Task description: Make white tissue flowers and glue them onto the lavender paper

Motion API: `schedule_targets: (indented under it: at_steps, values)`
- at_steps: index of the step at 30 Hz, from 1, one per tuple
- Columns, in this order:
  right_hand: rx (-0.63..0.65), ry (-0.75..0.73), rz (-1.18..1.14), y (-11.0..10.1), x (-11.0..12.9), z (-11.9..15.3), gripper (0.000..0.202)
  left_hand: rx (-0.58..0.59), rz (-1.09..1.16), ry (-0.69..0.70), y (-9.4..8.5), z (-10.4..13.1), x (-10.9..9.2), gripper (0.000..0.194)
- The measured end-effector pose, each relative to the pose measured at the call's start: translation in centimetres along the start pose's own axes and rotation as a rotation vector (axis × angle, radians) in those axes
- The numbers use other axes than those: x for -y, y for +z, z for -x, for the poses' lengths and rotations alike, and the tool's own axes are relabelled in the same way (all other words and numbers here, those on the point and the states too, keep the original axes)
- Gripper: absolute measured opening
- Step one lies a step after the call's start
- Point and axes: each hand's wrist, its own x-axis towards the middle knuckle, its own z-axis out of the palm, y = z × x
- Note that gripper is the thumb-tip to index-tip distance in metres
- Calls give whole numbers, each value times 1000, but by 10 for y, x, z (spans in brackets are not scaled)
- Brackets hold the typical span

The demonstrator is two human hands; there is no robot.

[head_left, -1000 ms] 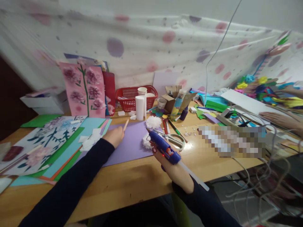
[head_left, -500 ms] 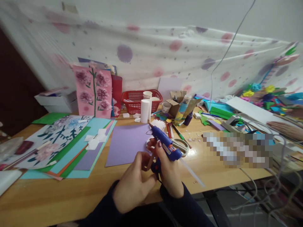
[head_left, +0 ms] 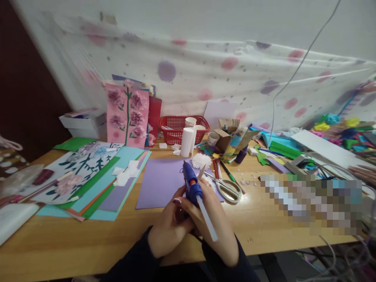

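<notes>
Both hands meet round a blue glue gun [head_left: 193, 186], its nozzle pointing away and a clear glue stick [head_left: 208, 221] jutting from its back. My left hand [head_left: 170, 225] is closed low around its handle, fingers partly hidden. My right hand [head_left: 213, 217] wraps the gun's right side, with its thumb across the back. Just beyond lies a purple sheet [head_left: 160, 182] with a white paper flower [head_left: 201, 161] at its upper right edge. Scissors with pale handles [head_left: 230, 191] rest right of the hands.
A red basket [head_left: 170, 135] with paper cups and a white roll [head_left: 187, 141] stand behind. Coloured sheets [head_left: 110, 203] and a flower picture [head_left: 117, 113] are at left. Markers, a cardboard box [head_left: 222, 139] and cables are at right. Another person's hand [head_left: 364, 174] shows at far right.
The glue gun has turned so its nozzle points more straight ahead and its glue stick points back toward me. My right hand has shifted round it. The view has swung left.
</notes>
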Motion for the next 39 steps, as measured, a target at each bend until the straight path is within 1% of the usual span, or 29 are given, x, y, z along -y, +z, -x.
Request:
schedule_targets:
  at_steps: [2, 4, 5, 6, 7, 8, 9, 10, 12, 13, 14, 15, 16, 17, 18, 19, 21, 22, 25, 27, 29, 30, 31, 34, 37, 39]
  values:
    - [33, 21, -17, -8, 1, 2, 41, -18, 76, -9, 1, 1, -4, 73]
    - [45, 18, -69, -17, -1, 5, 57, -81, 145, 14, 0, 1, -5, 75]
    - [60, 15, -113, -22, -3, 7, 59, -125, 171, 20, 0, 2, -5, 76]
    - [77, 16, -169, -26, -5, 9, 56, -167, 192, 21, -1, 2, -5, 76]
    - [79, 15, -224, -29, -8, 10, 50, -204, 205, 20, -2, 2, -4, 75]
    - [50, 13, -266, -32, -10, 12, 44, -229, 210, 19, -3, 1, -3, 72]
    - [-20, 11, -287, -34, -12, 13, 38, -250, 211, 29, -4, 0, -1, 69]
    - [-127, 4, -285, -35, -13, 14, 33, -270, 205, 50, -6, -1, 1, 66]
    - [-384, -41, -272, -36, -14, 14, 26, -312, 170, 113, -9, -4, 4, 59]
    - [-480, -73, -296, -36, -15, 13, 25, -334, 140, 144, -11, -6, 6, 58]
    - [-532, -105, -348, -36, -15, 12, 28, -355, 103, 167, -12, -8, 7, 57]
    - [-543, -130, -416, -36, -15, 11, 37, -377, 60, 179, -14, -10, 8, 58]
    - [-522, -142, -492, -36, -15, 11, 47, -396, 16, 180, -14, -11, 9, 58]
    - [-478, -132, -564, -34, -15, 11, 53, -419, -26, 176, -15, -12, 10, 57]
    - [-425, -99, -621, -32, -15, 12, 53, -445, -66, 175, -14, -13, 11, 56]
    - [-371, -50, -652, -30, -14, 14, 46, -465, -105, 180, -14, -13, 12, 55]
    - [-261, 80, -642, -22, -13, 18, 28, -480, -203, 203, -11, -13, 15, 51]
    - [-206, 140, -609, -18, -12, 20, 29, -478, -265, 212, -9, -13, 16, 50]
    - [-51, 262, -558, -11, -7, 23, 48, -485, -491, 228, -6, -12, 18, 47]
    - [73, 310, -617, -10, -4, 22, 53, -509, -634, 254, -5, -12, 18, 45]
    - [169, 338, -688, -11, -4, 21, 52, -531, -747, 298, -5, -12, 18, 43]
    - [185, 337, -713, -12, -4, 20, 51, -539, -794, 317, -5, -13, 18, 42]
    - [173, 331, -725, -12, -5, 20, 49, -550, -839, 332, -5, -13, 18, 40]
    - [74, 284, -669, -11, -8, 21, 41, -598, -969, 331, -4, -14, 18, 40]
    - [6, 194, -470, -8, -7, 23, 38, -638, -1063, 304, -3, -15, 18, 42]
    - [-52, 72, -281, -7, -5, 24, 35, -668, -1091, 308, -3, -14, 18, 41]
